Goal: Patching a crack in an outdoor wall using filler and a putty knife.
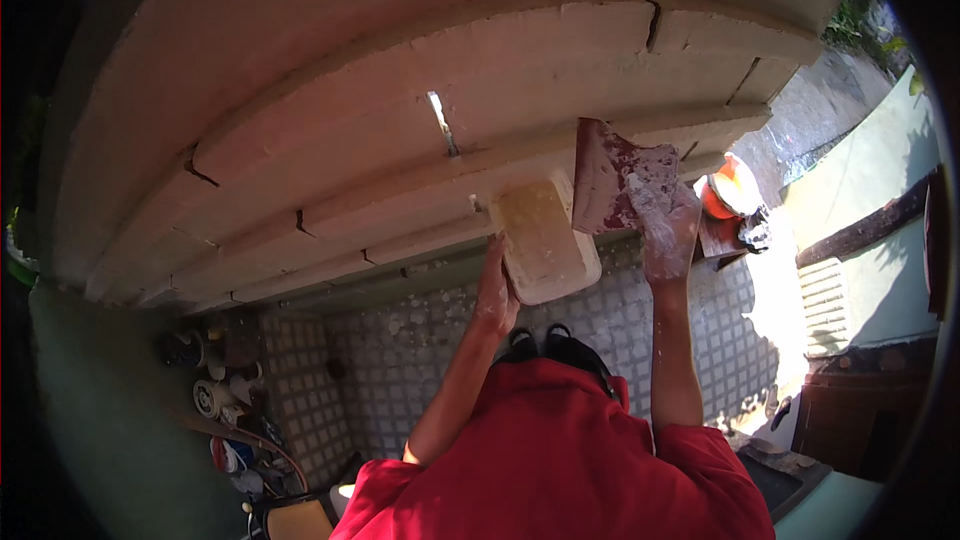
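Observation:
My left hand (497,290) grips the side of a cream, rounded rectangular plastic container (540,250), held against the lower ledges of a pale curved, stepped wall surface (340,130). My right hand (668,240) holds a wide, plaster-smeared scraper (610,175) by its whitened handle, with the blade raised just beside the container's upper right. The wall surface has dark cracks and a small bright slot. My forearms rise from below, either side of my red shirt.
A tiled floor (390,360) lies below, around my feet. An orange bucket (727,185) stands at right beside a sunlit wall (860,260) and a brown wooden piece (850,410). Pots and assorted items (210,395) line the left side, along a green wall (100,390).

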`<move>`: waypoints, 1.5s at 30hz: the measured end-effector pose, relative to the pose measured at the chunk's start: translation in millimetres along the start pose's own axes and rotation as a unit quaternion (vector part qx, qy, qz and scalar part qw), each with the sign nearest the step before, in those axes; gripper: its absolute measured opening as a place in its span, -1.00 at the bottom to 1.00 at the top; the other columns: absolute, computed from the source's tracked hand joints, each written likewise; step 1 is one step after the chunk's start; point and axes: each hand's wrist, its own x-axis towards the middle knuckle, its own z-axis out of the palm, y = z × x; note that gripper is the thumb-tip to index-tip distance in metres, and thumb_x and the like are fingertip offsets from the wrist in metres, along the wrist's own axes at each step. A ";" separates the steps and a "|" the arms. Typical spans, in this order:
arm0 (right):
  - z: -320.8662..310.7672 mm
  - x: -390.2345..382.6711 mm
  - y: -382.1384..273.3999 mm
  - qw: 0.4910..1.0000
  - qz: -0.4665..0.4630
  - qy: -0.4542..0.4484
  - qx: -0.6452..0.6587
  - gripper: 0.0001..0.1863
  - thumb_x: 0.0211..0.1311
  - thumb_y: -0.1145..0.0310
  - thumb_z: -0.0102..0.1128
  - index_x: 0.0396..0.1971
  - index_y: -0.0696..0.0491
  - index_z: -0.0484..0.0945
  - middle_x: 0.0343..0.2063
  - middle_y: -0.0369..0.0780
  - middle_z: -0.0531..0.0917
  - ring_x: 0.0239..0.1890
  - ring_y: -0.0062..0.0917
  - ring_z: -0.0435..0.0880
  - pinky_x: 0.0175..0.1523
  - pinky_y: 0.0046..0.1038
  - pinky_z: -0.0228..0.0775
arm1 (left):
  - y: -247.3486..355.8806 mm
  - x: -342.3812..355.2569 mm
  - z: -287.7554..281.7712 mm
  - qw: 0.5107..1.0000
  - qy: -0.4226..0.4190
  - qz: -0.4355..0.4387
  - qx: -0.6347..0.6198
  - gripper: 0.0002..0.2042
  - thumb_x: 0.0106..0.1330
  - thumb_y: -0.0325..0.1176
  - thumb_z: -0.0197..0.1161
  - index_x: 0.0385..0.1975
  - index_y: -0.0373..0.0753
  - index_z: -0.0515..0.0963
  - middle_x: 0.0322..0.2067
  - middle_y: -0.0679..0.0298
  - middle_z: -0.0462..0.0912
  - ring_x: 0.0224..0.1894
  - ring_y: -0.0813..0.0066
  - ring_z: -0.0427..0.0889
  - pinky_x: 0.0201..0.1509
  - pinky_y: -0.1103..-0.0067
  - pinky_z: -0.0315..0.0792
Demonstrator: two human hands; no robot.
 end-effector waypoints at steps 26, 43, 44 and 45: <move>-48.8 23.1 37.7 0.959 0.033 -0.210 -0.186 -0.63 0.08 0.36 0.20 -0.14 0.27 0.52 -0.37 -0.07 0.68 -0.38 -0.53 0.62 -0.21 -0.44 0.47 | -66.2 37.7 41.9 0.997 -0.056 -0.046 -0.035 -0.46 0.45 0.01 -0.15 0.34 -0.09 0.06 0.25 0.29 0.27 0.28 0.44 0.29 0.35 0.45 0.22; -114.9 69.6 89.1 0.884 -0.214 -0.296 -0.291 -0.83 0.03 0.45 0.06 -0.38 0.21 0.46 -0.47 0.04 0.55 -0.42 0.02 0.53 -0.42 -0.19 0.41 | -134.7 79.1 120.2 0.994 -0.045 -0.006 -0.102 -0.56 0.50 -0.17 -0.19 0.30 -0.20 0.15 0.23 0.28 0.32 0.25 0.46 0.33 0.32 0.47 0.26; -117.0 70.9 86.3 0.911 -0.140 -0.287 -0.262 -0.83 0.06 0.43 0.06 -0.36 0.20 0.46 -0.49 0.06 0.55 -0.43 0.04 0.53 -0.42 -0.17 0.41 | -138.3 79.6 121.2 0.993 -0.031 -0.007 -0.115 -0.56 0.50 -0.16 -0.19 0.30 -0.20 0.15 0.23 0.28 0.32 0.25 0.45 0.33 0.32 0.47 0.26; -121.2 74.5 79.7 0.911 -0.140 -0.288 -0.260 -0.83 0.06 0.43 0.06 -0.36 0.20 0.46 -0.49 0.06 0.55 -0.43 0.04 0.53 -0.42 -0.17 0.41 | -141.2 80.2 122.1 0.992 -0.017 -0.008 -0.128 -0.56 0.50 -0.16 -0.19 0.29 -0.21 0.15 0.23 0.28 0.32 0.24 0.44 0.34 0.32 0.46 0.27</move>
